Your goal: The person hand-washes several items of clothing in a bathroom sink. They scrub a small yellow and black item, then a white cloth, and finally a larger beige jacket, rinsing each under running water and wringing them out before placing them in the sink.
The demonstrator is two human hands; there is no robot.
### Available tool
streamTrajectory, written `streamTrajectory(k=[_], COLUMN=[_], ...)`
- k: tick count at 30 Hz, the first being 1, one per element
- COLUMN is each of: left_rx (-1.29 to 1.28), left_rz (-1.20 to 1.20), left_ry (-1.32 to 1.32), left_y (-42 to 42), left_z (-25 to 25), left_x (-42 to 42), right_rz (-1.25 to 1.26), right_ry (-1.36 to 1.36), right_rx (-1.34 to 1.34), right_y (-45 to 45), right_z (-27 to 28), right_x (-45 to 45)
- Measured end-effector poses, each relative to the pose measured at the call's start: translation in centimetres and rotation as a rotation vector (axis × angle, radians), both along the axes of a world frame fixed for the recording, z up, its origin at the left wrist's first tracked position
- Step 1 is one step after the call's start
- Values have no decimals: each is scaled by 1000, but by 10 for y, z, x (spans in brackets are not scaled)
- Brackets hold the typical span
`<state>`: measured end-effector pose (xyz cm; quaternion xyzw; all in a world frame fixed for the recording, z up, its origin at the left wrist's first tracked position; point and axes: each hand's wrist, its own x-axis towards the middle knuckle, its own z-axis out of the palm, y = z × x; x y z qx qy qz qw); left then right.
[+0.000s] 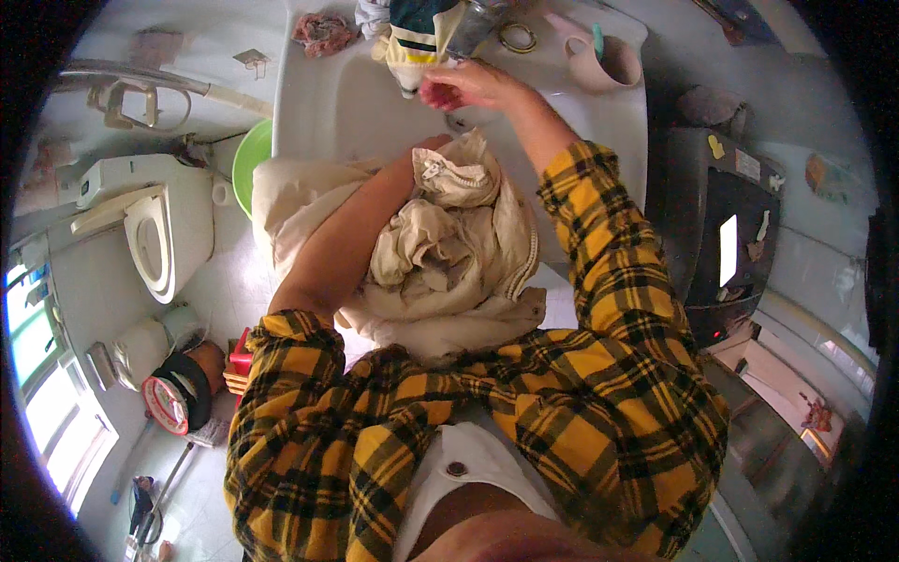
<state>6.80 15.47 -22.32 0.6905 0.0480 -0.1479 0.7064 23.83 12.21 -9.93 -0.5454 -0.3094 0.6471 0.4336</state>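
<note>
A cream cloth item with a zipper (pixel 456 260) is bunched against my front. It spreads on both sides of my left forearm and over the near edge of the white washbasin (pixel 358 91). My left hand (pixel 437 142) is mostly hidden behind the cloth's upper edge, so its grip does not show. Over the basin, my right hand (pixel 467 86) has blurred, bent fingers. It is beside a dark green and white cloth with a yellow stripe (pixel 421 35); whether it grips the cloth is unclear. The basin's drain (pixel 458 123) lies just below this hand.
On the basin's back ledge are a reddish scrubbing pad (pixel 324 34), a ring-shaped object (pixel 517 37) and a pink mug (pixel 604 64). A green tub (pixel 251 165) stands at the left, near a toilet (pixel 151 225). A dark washing machine (pixel 730 232) is at the right.
</note>
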Motion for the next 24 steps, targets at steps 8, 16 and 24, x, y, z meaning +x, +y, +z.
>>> streamTrajectory(k=[8, 16, 24], left_rx=[-10, 8, 7], left_rz=[-18, -14, -24], left_ry=[5, -23, -10], left_y=[-2, -1, -1], left_z=[-3, -5, -8], left_x=[0, 0, 2], right_rz=[312, 420, -237], right_ry=[217, -1576, 169], right_rx=[189, -194, 147], right_y=[-2, -66, 5], right_z=[-30, 10, -6], right_x=[21, 58, 0])
